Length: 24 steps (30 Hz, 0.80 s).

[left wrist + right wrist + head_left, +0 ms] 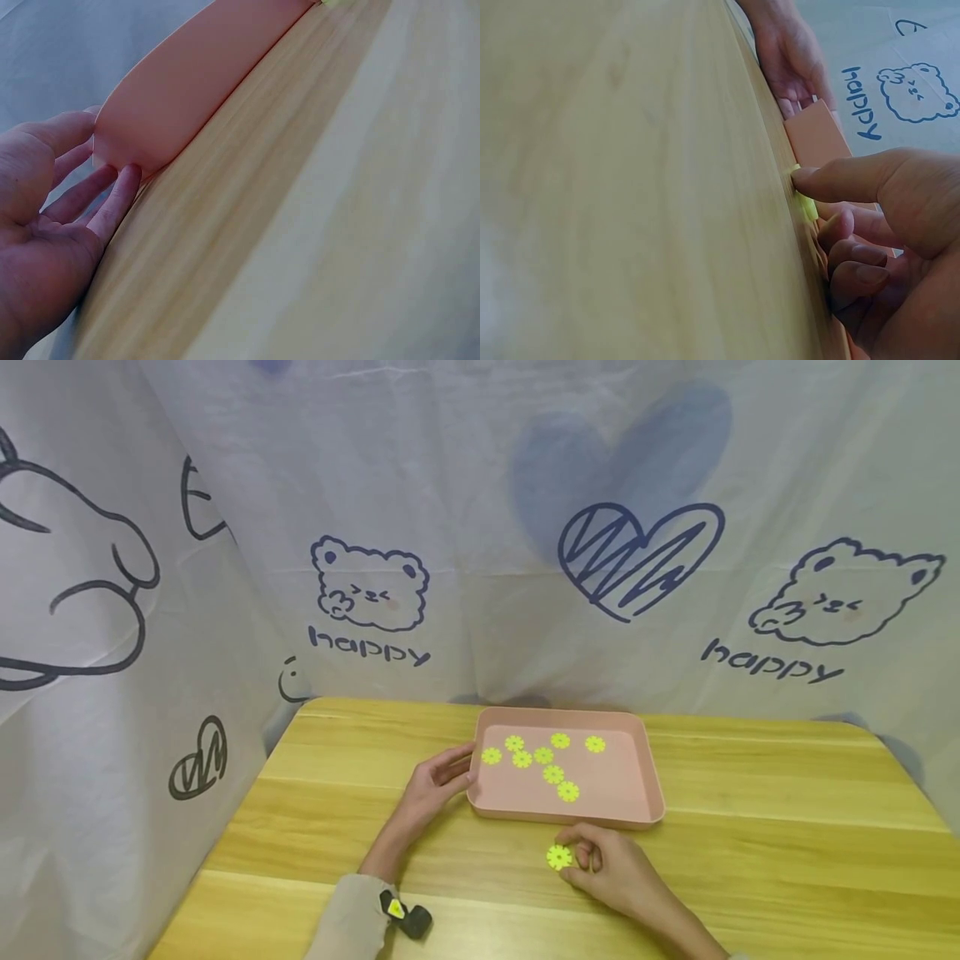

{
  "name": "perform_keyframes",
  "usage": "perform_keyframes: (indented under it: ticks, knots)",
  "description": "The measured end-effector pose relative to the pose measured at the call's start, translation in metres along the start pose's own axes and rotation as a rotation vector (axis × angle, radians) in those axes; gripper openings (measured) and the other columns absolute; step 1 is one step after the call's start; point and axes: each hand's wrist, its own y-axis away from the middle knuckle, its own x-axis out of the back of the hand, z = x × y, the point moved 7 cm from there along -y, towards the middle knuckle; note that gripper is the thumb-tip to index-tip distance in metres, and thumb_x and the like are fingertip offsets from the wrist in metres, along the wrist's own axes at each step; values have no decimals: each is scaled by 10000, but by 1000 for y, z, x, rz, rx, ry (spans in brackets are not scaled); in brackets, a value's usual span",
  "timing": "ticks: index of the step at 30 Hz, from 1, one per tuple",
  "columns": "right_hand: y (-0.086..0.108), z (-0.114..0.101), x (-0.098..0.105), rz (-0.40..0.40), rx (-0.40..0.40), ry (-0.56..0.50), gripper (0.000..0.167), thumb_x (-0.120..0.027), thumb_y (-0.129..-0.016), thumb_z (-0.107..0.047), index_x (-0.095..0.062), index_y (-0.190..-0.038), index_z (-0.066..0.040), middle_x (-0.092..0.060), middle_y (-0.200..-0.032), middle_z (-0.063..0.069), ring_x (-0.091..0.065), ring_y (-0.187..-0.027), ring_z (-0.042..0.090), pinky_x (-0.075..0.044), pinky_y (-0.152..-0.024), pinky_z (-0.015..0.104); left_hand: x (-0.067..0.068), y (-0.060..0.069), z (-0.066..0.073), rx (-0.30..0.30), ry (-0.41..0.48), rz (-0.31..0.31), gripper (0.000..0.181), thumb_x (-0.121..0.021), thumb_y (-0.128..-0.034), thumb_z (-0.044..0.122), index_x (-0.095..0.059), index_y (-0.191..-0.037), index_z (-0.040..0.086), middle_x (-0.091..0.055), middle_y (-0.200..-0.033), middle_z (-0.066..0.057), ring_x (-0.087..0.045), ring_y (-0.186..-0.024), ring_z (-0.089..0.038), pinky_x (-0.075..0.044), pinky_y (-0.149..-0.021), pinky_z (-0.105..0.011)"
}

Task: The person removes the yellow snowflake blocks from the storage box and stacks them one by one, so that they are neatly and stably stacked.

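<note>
My right hand [617, 870] pinches a yellow disc [558, 857] between thumb and forefinger, just outside the near edge of the tray [611, 785]. I judge it light, thin and fairly stiff, perhaps slippery; its notched rim seems the best hold. My left hand [430, 789] touches the tray's left edge, fingers loose and not clamped.

Head view: high, facing forward and down, whole tray [611, 789] on surface [780, 827]. Left and right wrist views: close, low, tilted, skimming surface; both share tray and left fingers [116, 206].
</note>
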Motion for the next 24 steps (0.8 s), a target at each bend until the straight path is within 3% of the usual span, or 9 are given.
perform_keyframes:
  ticks: [8, 15, 24]
  knots:
    - [1, 0, 2, 18, 13, -53, 276, -862, -847, -186, -717, -1073, -125, -540, -742, -57, -419, -580, 21, -390, -511, 196, 0, 0, 0, 7, -9, 3, 496, -672, -999, 53, -531, -1473, 16, -521, -1514, -149, -503, -1385, -340, -483, -1089, -357]
    - [2, -1, 8, 60, 66, -125, 235, -843, -861, -156, -726, -1056, -98, -555, -743, -46, -420, -579, 21, -375, -497, 184, 0, 2, 1, 4, -15, 11, 487, -671, -999, 52, -538, -1466, 16, -533, -1504, -143, -513, -1376, -341, -486, -1087, -362]
    - [0, 0, 10, 50, 79, -139, 235, -840, -862, -151, -726, -1057, -84, -570, -753, -34, -434, -575, 23, -381, -492, 186, -1, 1, 1, -38, -3, 3, 473, -635, -1014, 25, -513, -1467, -33, -526, -1493, -200, -505, -1373, -384, -520, -1042, -326]
